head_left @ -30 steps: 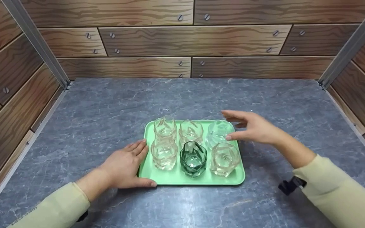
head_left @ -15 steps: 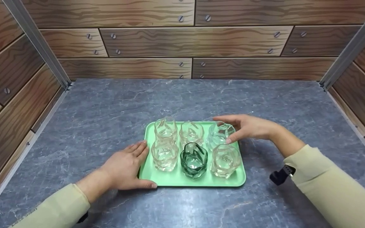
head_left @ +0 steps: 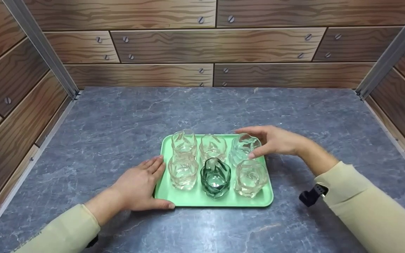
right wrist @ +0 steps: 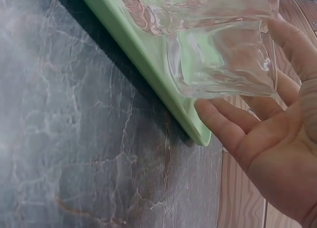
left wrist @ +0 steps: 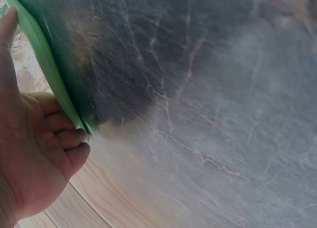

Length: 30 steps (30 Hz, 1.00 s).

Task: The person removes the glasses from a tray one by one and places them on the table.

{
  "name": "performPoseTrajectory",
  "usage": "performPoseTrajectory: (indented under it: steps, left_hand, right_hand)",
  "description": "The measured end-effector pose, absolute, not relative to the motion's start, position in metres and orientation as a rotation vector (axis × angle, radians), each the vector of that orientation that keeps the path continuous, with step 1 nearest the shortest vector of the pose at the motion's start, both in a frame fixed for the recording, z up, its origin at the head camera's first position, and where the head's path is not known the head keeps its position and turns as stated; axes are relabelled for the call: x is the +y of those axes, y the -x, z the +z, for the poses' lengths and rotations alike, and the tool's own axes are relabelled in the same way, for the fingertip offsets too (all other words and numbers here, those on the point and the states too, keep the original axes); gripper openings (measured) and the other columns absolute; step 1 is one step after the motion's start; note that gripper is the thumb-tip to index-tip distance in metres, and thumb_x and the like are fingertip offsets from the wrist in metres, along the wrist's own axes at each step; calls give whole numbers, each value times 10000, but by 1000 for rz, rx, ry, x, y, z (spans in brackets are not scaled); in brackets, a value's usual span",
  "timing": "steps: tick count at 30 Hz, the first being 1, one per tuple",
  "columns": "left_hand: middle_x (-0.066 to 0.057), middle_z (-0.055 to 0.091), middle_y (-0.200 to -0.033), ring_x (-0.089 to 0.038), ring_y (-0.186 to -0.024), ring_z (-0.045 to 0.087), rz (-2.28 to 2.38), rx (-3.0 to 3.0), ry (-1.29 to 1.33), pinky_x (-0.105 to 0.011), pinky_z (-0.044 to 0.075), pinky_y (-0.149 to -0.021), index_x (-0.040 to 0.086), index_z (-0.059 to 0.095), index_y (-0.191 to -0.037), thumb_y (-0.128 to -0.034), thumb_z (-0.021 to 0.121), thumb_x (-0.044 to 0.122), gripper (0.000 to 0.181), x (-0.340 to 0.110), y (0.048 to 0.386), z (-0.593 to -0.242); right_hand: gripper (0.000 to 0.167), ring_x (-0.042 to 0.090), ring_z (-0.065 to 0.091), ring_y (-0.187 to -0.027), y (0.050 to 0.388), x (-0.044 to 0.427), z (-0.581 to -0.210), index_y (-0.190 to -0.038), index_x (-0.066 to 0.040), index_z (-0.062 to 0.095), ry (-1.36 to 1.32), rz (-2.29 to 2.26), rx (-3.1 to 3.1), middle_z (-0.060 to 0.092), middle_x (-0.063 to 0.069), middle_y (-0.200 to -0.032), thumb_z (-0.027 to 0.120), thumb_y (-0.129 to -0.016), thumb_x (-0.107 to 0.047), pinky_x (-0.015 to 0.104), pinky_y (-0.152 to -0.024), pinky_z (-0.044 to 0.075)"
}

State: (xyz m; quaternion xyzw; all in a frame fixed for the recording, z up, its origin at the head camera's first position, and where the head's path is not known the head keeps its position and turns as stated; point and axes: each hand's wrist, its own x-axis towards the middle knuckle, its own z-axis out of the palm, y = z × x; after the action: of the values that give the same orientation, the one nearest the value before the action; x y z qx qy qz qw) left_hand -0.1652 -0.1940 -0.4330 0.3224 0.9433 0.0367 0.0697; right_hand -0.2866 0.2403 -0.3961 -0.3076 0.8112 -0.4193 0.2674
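A light green tray (head_left: 193,201) carries several faceted drinking glasses in two rows. My right hand (head_left: 281,140) is round the pale bluish glass (head_left: 240,151) at the back right corner, thumb on its near side and fingers behind. In the right wrist view, thumb and fingers surround this clear glass (right wrist: 225,60), which stands upright. My left hand (head_left: 135,186) rests against the tray's left edge, fingers along the side and thumb at the front corner. In the left wrist view, its fingertips touch the tray rim (left wrist: 47,60). A dark green glass (head_left: 215,179) stands front centre.
Clear glasses stand close by: one front right (head_left: 250,179), one front left (head_left: 183,172), one back left (head_left: 184,142) and one back centre (head_left: 212,147). The tray lies on a grey marbled tabletop (head_left: 202,109), enclosed by wood-patterned walls (head_left: 202,45).
My right hand has moved left and closed round the back right glass, its fingers reaching behind it. The left hand and the tray stay where they were.
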Motion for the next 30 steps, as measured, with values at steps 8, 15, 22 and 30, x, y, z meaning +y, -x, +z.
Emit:
performPoseTrajectory:
  steps: [8, 15, 22, 30]
  left_hand:
    - [-320, 297, -1658, -448, -1548, 306, 97, 2832, -949, -525, 306, -1258, -112, 358, -1592, -861, 518, 912, 1268, -194, 166, -434]
    - [-320, 298, -1657, -447, -1547, 308, 88, 2834, -949, -521, 309, -1258, -110, 362, -1592, -860, 499, 923, 1273, -194, 166, -434]
    - [-325, 301, -1653, -452, -1544, 314, 85, 2837, -960, -519, 310, -1257, -117, 365, -1586, -867, 506, 913, 1264, -194, 165, -434]
    - [-321, 303, -1654, -441, -1548, 312, 90, 2841, -958, -512, 300, -1263, -112, 363, -1590, -866, 512, 911, 1261, -193, 165, -434]
  right_hand:
    - [848, 416, 589, -1327, 285, 236, -397, -1615, -93, 454, 832, -1155, 2274, 569, 205, -1506, 879, -888, -192, 359, -959, 593]
    - [855, 415, 592, -1321, 285, 235, -397, -1617, -92, 452, 834, -1148, 2301, 564, 201, -1515, 882, -886, -200, 365, -955, 588]
    - [900, 398, 490, -1441, 285, 237, -401, -1634, -96, 425, 836, -1185, 2280, 493, 179, -1594, 896, -873, -198, 509, -1092, 517]
    - [871, 383, 628, -1263, 283, 235, -400, -1599, -89, 482, 851, -1174, 2369, 593, 157, -1497, 913, -853, -212, 319, -911, 597]
